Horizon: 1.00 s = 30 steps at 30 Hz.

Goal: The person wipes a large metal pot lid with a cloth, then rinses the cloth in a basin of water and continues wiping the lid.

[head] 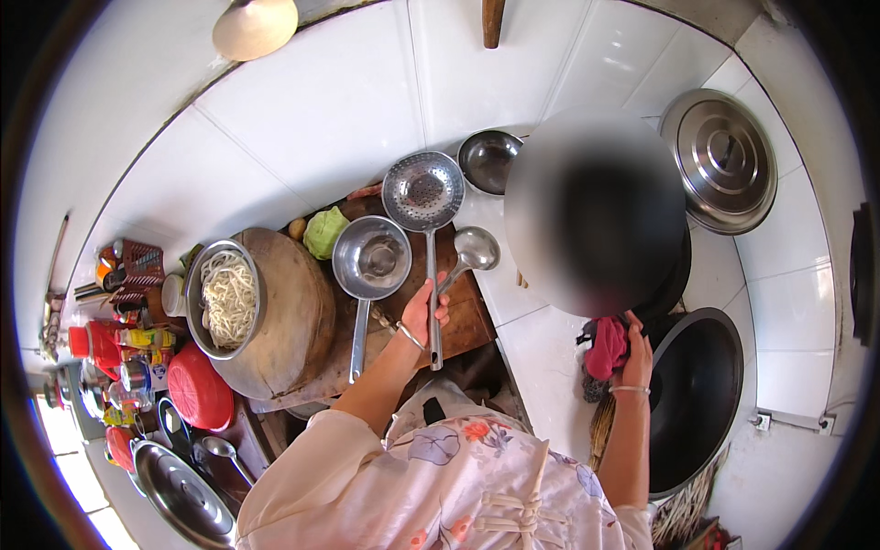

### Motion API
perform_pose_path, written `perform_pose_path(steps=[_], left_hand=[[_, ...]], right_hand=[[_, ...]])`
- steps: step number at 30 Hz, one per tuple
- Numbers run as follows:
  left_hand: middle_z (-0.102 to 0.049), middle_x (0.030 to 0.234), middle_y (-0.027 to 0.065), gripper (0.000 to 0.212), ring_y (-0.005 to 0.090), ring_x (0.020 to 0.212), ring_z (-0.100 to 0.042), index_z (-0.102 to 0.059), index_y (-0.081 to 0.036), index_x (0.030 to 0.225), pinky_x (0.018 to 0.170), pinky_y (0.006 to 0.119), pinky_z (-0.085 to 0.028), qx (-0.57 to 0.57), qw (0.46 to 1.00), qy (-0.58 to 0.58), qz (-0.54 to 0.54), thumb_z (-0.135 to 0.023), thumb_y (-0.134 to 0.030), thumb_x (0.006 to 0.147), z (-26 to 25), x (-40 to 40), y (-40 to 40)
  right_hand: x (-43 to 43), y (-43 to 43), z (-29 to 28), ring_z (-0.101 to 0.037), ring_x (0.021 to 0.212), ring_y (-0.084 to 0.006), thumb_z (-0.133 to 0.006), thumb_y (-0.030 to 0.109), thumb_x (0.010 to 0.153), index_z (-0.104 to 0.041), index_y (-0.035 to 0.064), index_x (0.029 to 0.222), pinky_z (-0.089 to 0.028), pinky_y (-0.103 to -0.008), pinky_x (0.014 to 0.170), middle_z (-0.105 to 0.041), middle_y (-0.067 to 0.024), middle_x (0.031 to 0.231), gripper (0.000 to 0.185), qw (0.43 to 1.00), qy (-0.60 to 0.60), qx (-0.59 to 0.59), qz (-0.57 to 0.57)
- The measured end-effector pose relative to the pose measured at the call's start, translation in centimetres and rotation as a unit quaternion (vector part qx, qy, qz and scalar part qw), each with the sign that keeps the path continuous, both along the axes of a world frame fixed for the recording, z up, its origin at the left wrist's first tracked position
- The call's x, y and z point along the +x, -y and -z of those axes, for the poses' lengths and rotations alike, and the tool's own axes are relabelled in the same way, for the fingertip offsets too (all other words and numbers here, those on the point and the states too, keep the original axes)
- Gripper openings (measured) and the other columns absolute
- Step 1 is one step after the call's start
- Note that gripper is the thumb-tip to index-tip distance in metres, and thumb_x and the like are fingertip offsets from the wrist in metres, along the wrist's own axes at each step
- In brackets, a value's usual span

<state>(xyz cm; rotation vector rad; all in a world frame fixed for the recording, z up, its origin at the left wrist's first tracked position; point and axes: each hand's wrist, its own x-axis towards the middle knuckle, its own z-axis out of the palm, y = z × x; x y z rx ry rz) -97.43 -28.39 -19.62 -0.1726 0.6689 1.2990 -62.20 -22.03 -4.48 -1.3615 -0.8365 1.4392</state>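
Note:
My left hand [421, 311] is closed around the long handle of a perforated metal skimmer [423, 189]. The handle of a metal ladle [476, 249] also runs into that hand. Just left of it, a deep metal scoop [372, 258] lies on the wooden table [467, 313], handle towards me. My right hand [636, 354] holds a bunched red cloth [608, 349] over the white tiled counter [543, 364]. Beside that wrist is a large black wok [701, 405]. A round blurred patch hides what lies beyond the cloth.
A metal bowl of noodles [227, 299] stands on a thick round chopping block [292, 316], near a cabbage [326, 232]. A dark metal bowl [489, 161] sits by the wall. A large metal lid [720, 161] leans at the right. Red basins [201, 386] and bottles crowd the left.

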Motion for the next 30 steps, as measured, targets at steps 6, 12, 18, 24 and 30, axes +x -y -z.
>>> perform_pose_path(steps=[6,12,18,24,30], left_hand=[[-0.062,0.081,0.0075,0.031,0.0157,0.062,-0.056,-0.055,-0.005,0.113,0.056,0.03,-0.047,-0.14,0.966,-0.218,0.02,-0.044,-0.029,0.096,0.6,-0.3,0.5],[-0.061,0.097,0.0125,0.03,0.0211,0.08,-0.061,-0.046,0.0,0.118,0.07,0.032,-0.052,-0.146,0.946,-0.288,-0.031,-0.052,-0.013,0.091,0.1,0.5,1.4],[-0.054,0.119,0.0074,0.046,0.0182,0.107,-0.052,-0.044,-0.005,0.132,0.093,0.03,-0.042,-0.106,0.851,-0.514,-0.017,-0.053,-0.008,0.087,1.4,-0.5,4.6],[-0.042,0.135,0.0181,0.054,0.0294,0.125,-0.041,-0.045,-0.002,0.13,0.102,0.037,-0.035,-0.139,0.63,-0.743,0.18,-0.057,-0.006,0.078,-1.5,-0.4,6.3],[-0.055,0.118,0.0209,0.032,0.0339,0.11,-0.054,-0.058,0.002,0.109,0.096,0.041,-0.041,0.024,0.514,-0.852,0.097,-0.048,0.002,0.079,-8.1,2.1,0.9]], right_hand=[[1.8,-11.1,0.9,-0.052,0.111,-0.0148,-0.043,0.016,0.097,-0.059,-0.0007,0.114,-0.038,-0.0259,0.096,-0.061,-0.0077,0.115,0.029,0.918,0.331,0.174,-0.134],[3.8,-18.7,4.4,-0.052,0.112,-0.0325,-0.047,0.019,0.091,-0.055,0.0057,0.119,-0.041,-0.0394,0.096,-0.052,-0.0168,0.124,0.033,0.726,0.64,0.233,-0.091],[5.2,-19.3,14.4,-0.038,0.127,-0.0356,-0.058,0.029,0.081,-0.043,0.0107,0.133,-0.036,-0.0417,0.104,-0.036,-0.0187,0.14,0.057,0.662,0.648,-0.031,-0.375],[6.1,-24.2,22.0,-0.031,0.131,-0.0323,-0.066,0.032,0.077,-0.045,0.0199,0.133,-0.032,-0.045,0.104,-0.032,-0.0092,0.144,0.061,0.53,0.718,0.093,-0.442],[2.2,-26.7,29.0,-0.036,0.127,-0.0313,-0.062,0.032,0.077,-0.052,0.0185,0.126,-0.033,-0.0509,0.101,-0.038,-0.009,0.139,0.052,0.683,0.705,-0.065,-0.177]])
